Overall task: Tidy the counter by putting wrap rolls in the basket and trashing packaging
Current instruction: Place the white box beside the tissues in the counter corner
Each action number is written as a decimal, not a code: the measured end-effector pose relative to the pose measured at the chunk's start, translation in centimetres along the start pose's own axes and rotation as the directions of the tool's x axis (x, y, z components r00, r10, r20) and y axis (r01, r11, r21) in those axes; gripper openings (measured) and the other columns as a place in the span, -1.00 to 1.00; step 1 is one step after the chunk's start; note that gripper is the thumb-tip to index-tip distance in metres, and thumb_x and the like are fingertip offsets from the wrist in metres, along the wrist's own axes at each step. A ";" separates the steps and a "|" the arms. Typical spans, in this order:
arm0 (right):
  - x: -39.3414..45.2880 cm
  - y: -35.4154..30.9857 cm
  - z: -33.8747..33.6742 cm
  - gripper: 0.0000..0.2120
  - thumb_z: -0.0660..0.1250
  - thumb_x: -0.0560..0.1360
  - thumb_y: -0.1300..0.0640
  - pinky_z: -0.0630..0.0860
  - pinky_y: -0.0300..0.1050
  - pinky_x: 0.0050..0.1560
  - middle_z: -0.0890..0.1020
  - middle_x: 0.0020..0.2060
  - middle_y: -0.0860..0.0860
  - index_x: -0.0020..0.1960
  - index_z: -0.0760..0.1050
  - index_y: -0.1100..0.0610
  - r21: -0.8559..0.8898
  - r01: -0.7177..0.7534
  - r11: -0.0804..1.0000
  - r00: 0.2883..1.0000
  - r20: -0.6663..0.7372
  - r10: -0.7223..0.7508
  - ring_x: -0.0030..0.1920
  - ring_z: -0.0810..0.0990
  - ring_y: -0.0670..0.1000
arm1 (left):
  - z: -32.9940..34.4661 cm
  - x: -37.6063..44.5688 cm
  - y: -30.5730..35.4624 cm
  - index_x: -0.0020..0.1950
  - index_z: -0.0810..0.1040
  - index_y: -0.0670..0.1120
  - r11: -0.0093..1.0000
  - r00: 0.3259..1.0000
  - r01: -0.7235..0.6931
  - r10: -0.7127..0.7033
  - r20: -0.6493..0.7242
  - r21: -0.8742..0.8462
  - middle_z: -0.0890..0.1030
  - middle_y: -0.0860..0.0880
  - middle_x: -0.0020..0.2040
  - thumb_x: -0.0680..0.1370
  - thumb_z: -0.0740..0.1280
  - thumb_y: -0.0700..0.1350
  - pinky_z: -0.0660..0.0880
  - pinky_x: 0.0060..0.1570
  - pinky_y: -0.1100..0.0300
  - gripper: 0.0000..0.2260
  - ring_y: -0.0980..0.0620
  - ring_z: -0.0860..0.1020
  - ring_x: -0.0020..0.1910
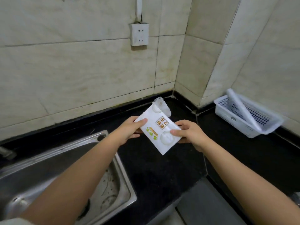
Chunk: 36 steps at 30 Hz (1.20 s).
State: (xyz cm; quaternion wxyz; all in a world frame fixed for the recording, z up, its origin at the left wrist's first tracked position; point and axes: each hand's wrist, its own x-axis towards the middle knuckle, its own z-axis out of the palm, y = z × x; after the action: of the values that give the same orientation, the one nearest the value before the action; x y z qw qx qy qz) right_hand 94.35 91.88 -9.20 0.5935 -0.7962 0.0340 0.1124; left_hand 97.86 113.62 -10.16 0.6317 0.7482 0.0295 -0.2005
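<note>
I hold a flat white packaging card (158, 127) with green and orange print and two clear round suction cups, tilted above the black counter (154, 168). My left hand (129, 129) grips its left edge, thumb on top. My right hand (189, 133) pinches its right side near the lower suction cup. A bit of clear plastic film sticks out at the card's far end. At the right, against the wall, stands a white perforated basket (227, 120) with one white wrap roll (243, 109) lying slanted in it.
A steel sink (48, 168) fills the lower left, its rim close under my left forearm. Tiled walls meet in a corner behind the counter, with a wall socket (140, 35) above. A grey floor strip shows at the bottom right.
</note>
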 end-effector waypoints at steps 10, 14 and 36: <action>15.4 4.0 -11.0 -0.86 0.40 0.39 0.16 0.50 -0.07 -0.25 0.57 -0.23 0.07 -0.29 0.46 0.11 0.212 -0.148 0.966 0.936 -0.286 0.206 -0.22 0.53 0.03 | 4.6 14.9 0.6 0.41 0.27 -0.15 0.927 0.993 0.122 -0.109 -0.055 0.354 0.46 -0.15 0.27 0.57 0.25 -0.07 0.47 -0.01 0.17 -0.56 -0.03 0.49 0.12; 22.7 6.6 -14.5 -0.80 0.39 0.40 0.15 0.52 -0.01 -0.20 0.55 -0.23 0.10 -0.34 0.42 0.11 0.256 -0.183 0.949 0.903 -0.338 0.265 -0.23 0.51 0.04 | 6.7 21.4 0.9 0.39 0.30 -0.16 0.737 0.994 0.107 -0.059 -0.094 0.667 0.40 -0.18 0.35 0.54 0.28 -0.04 0.42 0.21 0.10 -0.54 -0.10 0.45 0.27; 30.7 15.6 -18.4 -0.76 0.37 0.43 0.09 0.52 -0.12 -0.28 0.59 -0.12 0.10 0.02 0.48 0.19 0.463 -0.345 0.816 0.847 -0.221 0.483 -0.06 0.56 0.08 | 12.0 31.8 -2.5 0.00 0.51 -0.23 0.408 0.957 -0.106 0.291 -0.019 0.907 0.57 -0.15 0.03 0.59 0.17 -0.08 0.43 -0.14 0.16 -0.77 -0.09 0.55 -0.05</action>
State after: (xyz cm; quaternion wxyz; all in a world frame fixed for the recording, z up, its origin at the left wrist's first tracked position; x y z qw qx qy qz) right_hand 123.82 72.17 -25.59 0.6917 -0.6351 0.3299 0.0966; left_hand 123.20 95.99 -24.69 0.1510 0.9808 -0.1157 -0.0428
